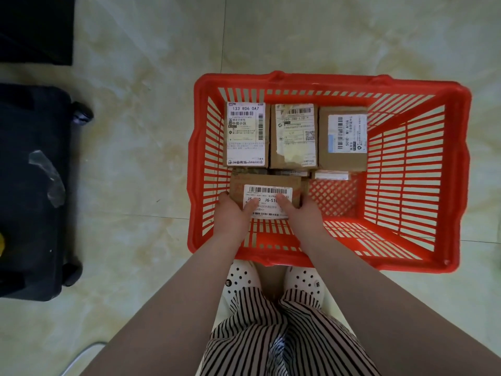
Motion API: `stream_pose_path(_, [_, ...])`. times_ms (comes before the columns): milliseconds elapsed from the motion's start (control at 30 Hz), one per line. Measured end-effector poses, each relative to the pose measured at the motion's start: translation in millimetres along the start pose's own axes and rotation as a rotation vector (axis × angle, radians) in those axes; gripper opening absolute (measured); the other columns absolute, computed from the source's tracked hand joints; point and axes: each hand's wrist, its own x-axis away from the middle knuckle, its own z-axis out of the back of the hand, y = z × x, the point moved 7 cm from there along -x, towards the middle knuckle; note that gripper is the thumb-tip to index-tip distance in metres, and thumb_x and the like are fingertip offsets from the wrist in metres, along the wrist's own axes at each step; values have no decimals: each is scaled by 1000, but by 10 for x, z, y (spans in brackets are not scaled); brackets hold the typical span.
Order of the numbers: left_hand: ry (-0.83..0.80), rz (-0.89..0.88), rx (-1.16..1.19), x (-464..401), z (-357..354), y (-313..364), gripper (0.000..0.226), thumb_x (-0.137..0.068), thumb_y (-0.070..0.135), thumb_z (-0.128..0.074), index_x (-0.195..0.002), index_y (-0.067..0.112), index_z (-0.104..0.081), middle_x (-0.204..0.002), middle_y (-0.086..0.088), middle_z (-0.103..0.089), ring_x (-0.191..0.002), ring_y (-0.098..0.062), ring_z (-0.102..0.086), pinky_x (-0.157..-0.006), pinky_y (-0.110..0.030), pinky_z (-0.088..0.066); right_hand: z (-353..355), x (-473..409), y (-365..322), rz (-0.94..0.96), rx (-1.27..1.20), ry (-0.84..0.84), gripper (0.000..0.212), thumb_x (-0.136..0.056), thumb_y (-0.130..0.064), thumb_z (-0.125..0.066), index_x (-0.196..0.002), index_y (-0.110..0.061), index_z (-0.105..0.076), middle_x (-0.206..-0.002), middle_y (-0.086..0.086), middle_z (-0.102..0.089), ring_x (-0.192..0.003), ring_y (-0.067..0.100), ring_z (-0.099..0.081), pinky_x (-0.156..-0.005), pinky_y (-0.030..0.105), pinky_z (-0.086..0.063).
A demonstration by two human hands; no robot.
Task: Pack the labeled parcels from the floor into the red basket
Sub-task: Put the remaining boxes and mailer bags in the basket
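While both hands, left (233, 213) and right (303, 213), grip parcel (267, 191), long axis crosswise in red basket (458, 169).

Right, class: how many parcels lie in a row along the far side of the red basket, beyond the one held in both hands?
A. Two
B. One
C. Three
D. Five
C: three boxes, the left parcel, middle parcel and right parcel, sit side by side along the far wall of the basket, beyond the held parcel gripped by the left hand and right hand.
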Motion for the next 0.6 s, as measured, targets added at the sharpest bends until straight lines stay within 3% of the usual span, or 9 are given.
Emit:
stream_pose_path(133, [52,49,-59,121,91,57,66,-86,46,-63,-134,6,-44,-135,-12,-57,-122,-31,-56,-101,-45,-48,96,120,-108,-11,119,-33,58,-85,-55,-62,-126,-14,-57,-124,4,-65,-115,26,-61,-84,29,-43])
stream_pose_path(233, [45,84,-48,313,186,127,62,-88,47,-61,-131,4,-46,-131,-12,-60,-118,-32,-59,-98,-43,-50,245,328,-240,5,111,-56,51,-89,-50,-60,-124,-13,-61,-124,6,-66,-113,26,-61,-83,28,-43])
stream_pose_path(400, [46,58,34,851,441,353,50,-89,44,-61,-123,7,-54,-122,-8,-66,-108,-30,-64,-90,-38,-53,570,900,-442,-8,-50,-70,44,-95,-41,-55,-125,-9,-62,-105,4,-62,-92,16,-54,-82,28,-38])
stream_pose_path(500, [46,19,80,1287,631,553,42,-91,39,-60,-121,10,-59,-118,-7,-68,-107,-28,-64,-90,-36,-50,715,1306,-557,-41,-155,-95,34,-92,-41,-59,-111,-14,-66,-98,-2,-67,-85,13,-61,-84,34,-49])
stream_pose_path(600, [10,-25,190,1834,819,772,35,-93,31,-59,-120,8,-59,-106,-1,-62,-99,-21,-60,-88,-30,-46,930,1797,-651,-62,-332,-71,37,-89,-35,-66,-113,-7,-68,-98,6,-73,-90,19,-68,-88,40,-56])
